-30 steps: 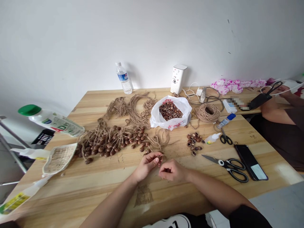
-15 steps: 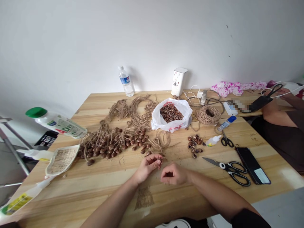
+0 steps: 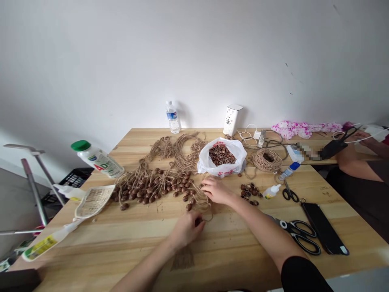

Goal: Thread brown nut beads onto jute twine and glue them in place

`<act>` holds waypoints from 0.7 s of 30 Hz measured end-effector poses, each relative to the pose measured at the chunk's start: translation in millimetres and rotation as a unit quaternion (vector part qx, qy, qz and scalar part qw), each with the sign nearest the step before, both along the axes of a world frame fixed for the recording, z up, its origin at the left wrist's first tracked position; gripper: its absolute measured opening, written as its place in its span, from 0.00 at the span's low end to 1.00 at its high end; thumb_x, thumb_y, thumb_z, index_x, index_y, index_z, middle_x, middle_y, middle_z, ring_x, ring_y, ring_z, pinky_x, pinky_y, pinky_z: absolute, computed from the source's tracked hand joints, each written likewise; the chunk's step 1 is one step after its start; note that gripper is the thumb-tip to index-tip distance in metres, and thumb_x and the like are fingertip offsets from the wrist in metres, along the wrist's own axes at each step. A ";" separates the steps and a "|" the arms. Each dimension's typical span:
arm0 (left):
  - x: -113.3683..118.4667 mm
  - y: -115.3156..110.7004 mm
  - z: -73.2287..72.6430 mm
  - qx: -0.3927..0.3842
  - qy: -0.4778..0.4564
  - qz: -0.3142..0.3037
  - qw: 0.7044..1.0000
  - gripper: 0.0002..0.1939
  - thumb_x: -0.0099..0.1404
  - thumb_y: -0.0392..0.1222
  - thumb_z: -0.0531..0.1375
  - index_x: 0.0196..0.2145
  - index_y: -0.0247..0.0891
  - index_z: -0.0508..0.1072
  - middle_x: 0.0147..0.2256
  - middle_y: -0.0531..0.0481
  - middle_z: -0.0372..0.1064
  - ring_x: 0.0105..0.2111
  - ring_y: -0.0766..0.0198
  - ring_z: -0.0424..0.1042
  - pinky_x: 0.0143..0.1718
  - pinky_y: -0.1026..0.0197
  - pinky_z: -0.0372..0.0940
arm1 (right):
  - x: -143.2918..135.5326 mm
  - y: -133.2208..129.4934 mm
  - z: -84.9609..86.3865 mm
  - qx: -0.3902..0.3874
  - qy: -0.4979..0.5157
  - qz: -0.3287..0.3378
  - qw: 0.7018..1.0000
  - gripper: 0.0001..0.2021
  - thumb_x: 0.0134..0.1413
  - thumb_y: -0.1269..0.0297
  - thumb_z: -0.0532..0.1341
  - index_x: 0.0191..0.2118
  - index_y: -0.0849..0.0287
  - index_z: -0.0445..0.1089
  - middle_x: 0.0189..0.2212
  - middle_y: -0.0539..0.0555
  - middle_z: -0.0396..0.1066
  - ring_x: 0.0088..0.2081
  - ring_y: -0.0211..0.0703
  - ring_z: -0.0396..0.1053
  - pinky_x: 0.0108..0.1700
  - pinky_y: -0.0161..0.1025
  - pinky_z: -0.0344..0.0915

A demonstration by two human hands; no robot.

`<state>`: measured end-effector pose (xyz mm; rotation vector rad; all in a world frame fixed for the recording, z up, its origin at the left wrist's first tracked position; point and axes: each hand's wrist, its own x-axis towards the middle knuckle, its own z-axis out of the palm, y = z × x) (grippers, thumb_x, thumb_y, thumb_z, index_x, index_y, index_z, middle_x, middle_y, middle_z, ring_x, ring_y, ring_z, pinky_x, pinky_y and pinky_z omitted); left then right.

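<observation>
My left hand (image 3: 189,228) is closed low over the table, its fingers curled inward. A thin strand of jute twine (image 3: 211,215) loops out by its fingertips; what else the fingers hold is hidden. Farther forward, my right hand (image 3: 216,190) reaches in front of the plastic bag, its fingertips closed on loose twine strands (image 3: 199,195). Left of both hands spreads a heap of round brown nuts (image 3: 148,188) with twine tied to them. The white plastic bag (image 3: 243,160) holds many brown shell pieces (image 3: 221,154). More cut shells (image 3: 249,194) lie right of my right hand.
Large scissors (image 3: 304,235) lie partly behind my right forearm, beside a black phone (image 3: 324,228). Small scissors (image 3: 290,194), a glue bottle (image 3: 271,192) and a twine coil (image 3: 258,162) sit beyond. At left are a woven tray (image 3: 94,201) and a green-capped bottle (image 3: 99,160). Another person's arm (image 3: 349,158) is at right.
My right hand has moved forward from beside my left hand to the twine strands. My left hand has turned over, hiding the small brown piece it pinched. The view has tilted up.
</observation>
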<state>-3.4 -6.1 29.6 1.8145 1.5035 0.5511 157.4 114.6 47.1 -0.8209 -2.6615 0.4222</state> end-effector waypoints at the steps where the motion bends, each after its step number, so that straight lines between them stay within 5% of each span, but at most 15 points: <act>1: -1.0 0.7 1.6 0.005 0.030 0.002 1.000 0.05 0.56 0.35 0.56 0.25 0.37 0.71 0.27 0.46 0.69 0.29 0.59 0.67 0.31 0.60 0.56 | -2.8 -2.6 -2.7 0.017 -0.039 -0.022 0.999 0.09 0.55 0.72 0.57 0.38 0.59 0.74 0.45 0.58 0.69 0.49 0.51 0.63 0.52 0.48 0.61; 6: -14.5 9.0 0.0 0.057 0.142 0.030 0.988 0.08 0.57 0.32 0.54 0.28 0.36 0.73 0.31 0.42 0.68 0.33 0.56 0.67 0.36 0.58 0.59 | 7.3 -36.1 -16.8 0.024 -0.118 -0.195 0.973 0.12 0.57 0.66 0.57 0.46 0.57 0.71 0.47 0.61 0.64 0.45 0.51 0.66 0.41 0.41 0.66; 11: -28.4 20.7 -10.4 0.116 0.167 0.047 0.978 0.12 0.59 0.33 0.54 0.36 0.39 0.76 0.34 0.42 0.66 0.36 0.56 0.67 0.38 0.58 0.61 | 20.8 -43.6 -18.0 -0.018 -0.134 -0.263 0.955 0.14 0.58 0.65 0.56 0.50 0.57 0.68 0.47 0.62 0.63 0.40 0.49 0.70 0.37 0.38 0.67; 15: -37.1 27.5 -13.0 0.138 0.222 0.077 0.962 0.15 0.59 0.32 0.52 0.37 0.39 0.77 0.35 0.42 0.65 0.38 0.55 0.66 0.39 0.57 0.62 | 31.6 -33.2 -16.3 -0.057 -0.119 -0.250 0.959 0.16 0.57 0.65 0.57 0.51 0.59 0.67 0.49 0.61 0.61 0.39 0.48 0.71 0.39 0.40 0.67; 21: -43.3 24.3 -7.8 0.181 0.269 0.145 0.935 0.18 0.55 0.27 0.50 0.40 0.32 0.75 0.42 0.36 0.64 0.45 0.49 0.64 0.44 0.52 0.62 | 65.1 -40.0 -12.6 -0.061 -0.075 -0.173 0.980 0.20 0.53 0.70 0.59 0.53 0.60 0.64 0.54 0.62 0.58 0.54 0.52 0.62 0.53 0.43 0.62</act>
